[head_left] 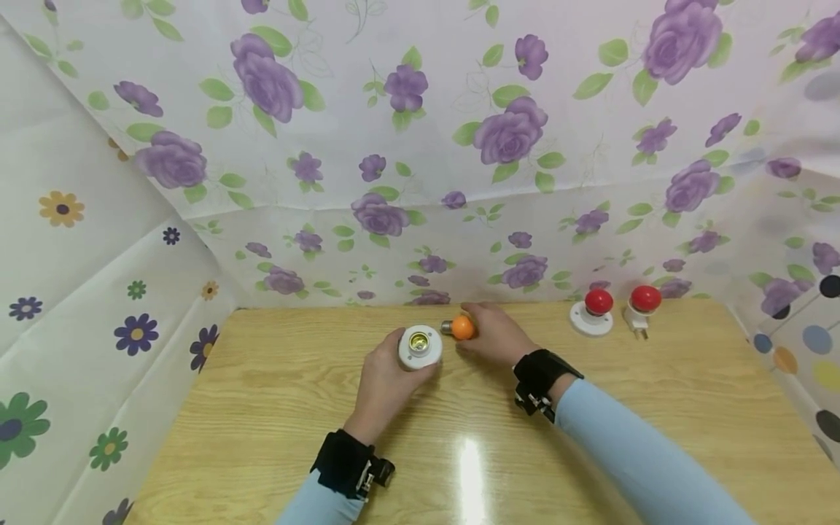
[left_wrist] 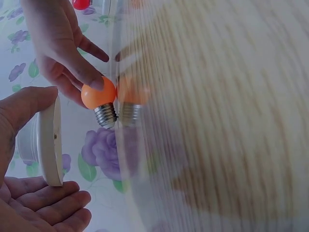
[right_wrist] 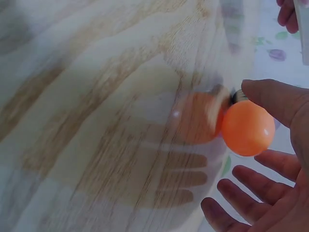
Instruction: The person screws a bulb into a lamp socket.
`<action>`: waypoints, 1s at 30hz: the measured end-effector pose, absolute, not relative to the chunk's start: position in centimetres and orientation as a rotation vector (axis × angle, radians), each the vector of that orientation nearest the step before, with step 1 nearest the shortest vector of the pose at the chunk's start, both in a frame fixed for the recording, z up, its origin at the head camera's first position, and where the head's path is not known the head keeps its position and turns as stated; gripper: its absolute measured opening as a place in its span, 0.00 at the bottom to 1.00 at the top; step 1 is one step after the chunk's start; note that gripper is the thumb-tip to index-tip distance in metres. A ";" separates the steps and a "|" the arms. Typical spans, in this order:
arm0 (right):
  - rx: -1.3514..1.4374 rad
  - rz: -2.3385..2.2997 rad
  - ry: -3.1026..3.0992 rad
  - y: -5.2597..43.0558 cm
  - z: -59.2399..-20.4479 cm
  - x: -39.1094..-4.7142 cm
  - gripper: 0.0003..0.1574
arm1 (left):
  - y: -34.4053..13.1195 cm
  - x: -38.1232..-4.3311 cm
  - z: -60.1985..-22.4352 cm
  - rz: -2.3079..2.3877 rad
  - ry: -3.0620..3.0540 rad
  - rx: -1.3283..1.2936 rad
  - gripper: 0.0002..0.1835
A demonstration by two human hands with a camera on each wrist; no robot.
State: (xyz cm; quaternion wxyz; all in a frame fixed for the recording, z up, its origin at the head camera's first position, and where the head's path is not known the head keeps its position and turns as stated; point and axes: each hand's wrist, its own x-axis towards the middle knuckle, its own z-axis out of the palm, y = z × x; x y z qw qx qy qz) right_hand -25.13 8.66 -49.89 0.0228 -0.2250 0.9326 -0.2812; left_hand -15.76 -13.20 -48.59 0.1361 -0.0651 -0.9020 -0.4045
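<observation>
In the head view my left hand point(head_left: 391, 377) holds a white round lamp socket point(head_left: 421, 358) above the table, its brass-coloured opening facing up. The left wrist view has this socket point(left_wrist: 50, 145) edge-on, thumb on one side of its rim and fingers on the other. An orange light bulb point(head_left: 462, 327) lies on the table just right of the socket, metal screw base pointing left. My right hand point(head_left: 495, 335) is around the bulb. In the right wrist view, its thumb and loosely extended fingers lie on either side of the orange globe point(right_wrist: 248, 128); firm contact is unclear.
A red bulb point(head_left: 599, 301) sits in a white round socket point(head_left: 591, 321) at the back right. Beside it, another red bulb point(head_left: 646, 298) is in a white plug-in holder point(head_left: 636, 318). Floral cloth point(head_left: 407, 175) rises behind the wooden table point(head_left: 275, 415).
</observation>
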 end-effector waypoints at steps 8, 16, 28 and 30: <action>-0.660 -0.835 2.920 8.2 -50.3 -25.4 0.39 | -13.0 -15.9 -48.8 -1.186 -2.628 -0.189 0.37; -0.687 -0.848 2.922 8.6 -50.2 -25.4 0.31 | -12.9 -16.0 -48.6 -1.168 -2.630 -0.193 0.36; -0.672 -1.028 2.846 10.6 -49.1 -23.8 0.31 | -12.4 -15.8 -48.9 -1.169 -2.625 -0.208 0.40; -0.656 -1.045 2.838 11.1 -48.6 -23.3 0.31 | -12.3 -15.7 -48.9 -1.159 -2.635 -0.196 0.41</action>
